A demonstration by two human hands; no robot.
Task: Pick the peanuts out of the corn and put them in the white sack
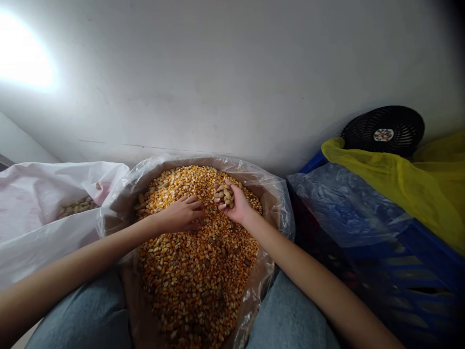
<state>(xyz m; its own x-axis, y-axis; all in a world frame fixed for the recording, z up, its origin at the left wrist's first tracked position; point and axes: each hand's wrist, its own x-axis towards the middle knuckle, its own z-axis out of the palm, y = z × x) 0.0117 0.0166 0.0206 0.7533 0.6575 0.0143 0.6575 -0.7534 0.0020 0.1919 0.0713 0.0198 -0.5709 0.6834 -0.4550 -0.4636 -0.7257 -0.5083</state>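
Dried corn kernels [196, 271] fill a large bag [271, 194] with a clear plastic liner between my knees. My right hand [238, 206] is cupped palm up above the corn, closed around a small pile of unshelled peanuts [225, 195]. Just left of it, my left hand [183, 213] is palm down at the corn's surface with its fingers curled; the fingertips are partly hidden, and what they hold, if anything, does not show. A few brownish pieces, some like peanuts, lie scattered among the kernels.
To the left, a white bag [69, 177] has more peanuts [77, 207] in it. At right stands a blue plastic crate [432, 242] with clear plastic sheeting [352, 203], yellow mesh [392, 179] and a black round fan [385, 128] on top. A pale wall [203, 82] rises behind.
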